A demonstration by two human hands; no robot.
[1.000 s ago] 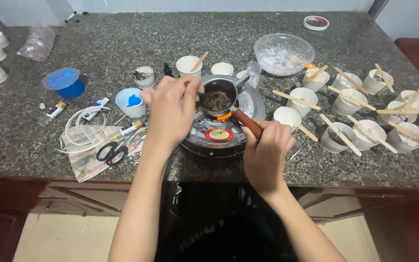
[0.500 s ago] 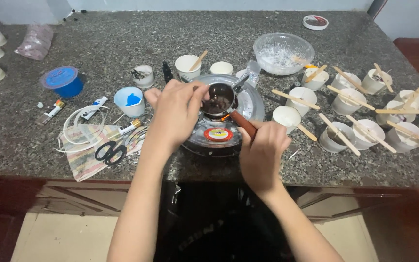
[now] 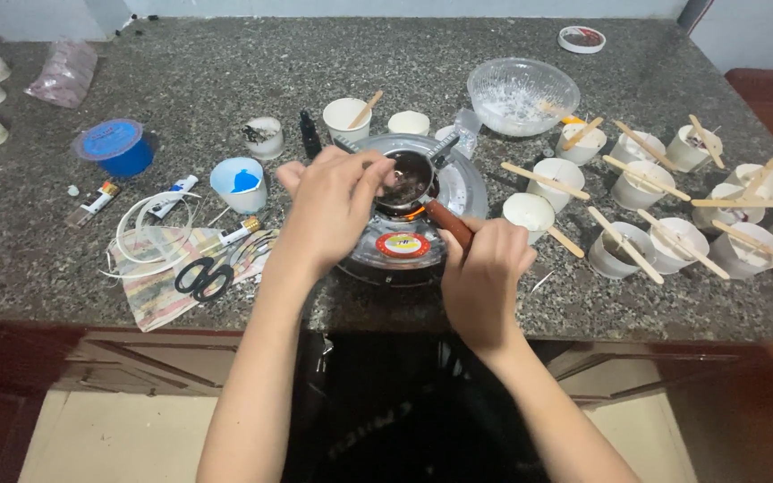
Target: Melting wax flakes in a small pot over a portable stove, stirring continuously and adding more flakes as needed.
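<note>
your right hand (image 3: 483, 279) is clenched around the reddish-brown handle (image 3: 451, 224) of the small metal pot (image 3: 407, 180), which sits on the round electric burner (image 3: 404, 234) near the counter's front edge. keep that grip firm and the pot level. your left hand (image 3: 328, 204) pinches something thin over the pot's dark contents; what it is i cannot tell. stir gently, staying clear of the paper cups (image 3: 530, 215) on the right.

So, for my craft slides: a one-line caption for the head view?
Right hand grips the small pot's brown handle on a round burner while the left hand stirs.
</note>
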